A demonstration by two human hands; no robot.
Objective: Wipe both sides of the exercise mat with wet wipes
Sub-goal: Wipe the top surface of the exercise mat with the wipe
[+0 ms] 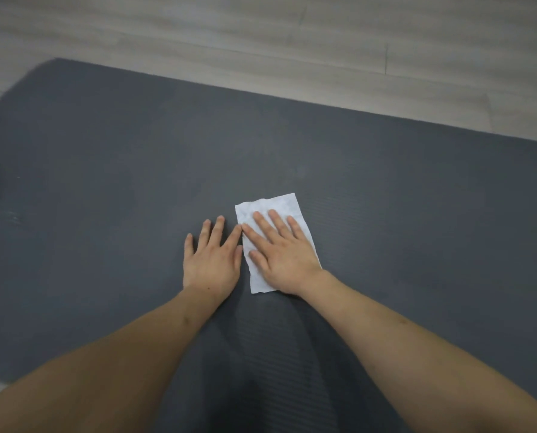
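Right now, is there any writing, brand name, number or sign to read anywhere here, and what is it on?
None: no word, label, number or sign can be read in this view.
The grey exercise mat shows only fine ribbing.
The white wet wipe under the right hand is blank, only creased.
The left hand, flat on the mat, bears no text.
The pale plank floor shows only grain and seams.

Bare mat [386,189] is lying open all around the wipe [279,205]; only the left hand [212,260] is crowding its left edge.
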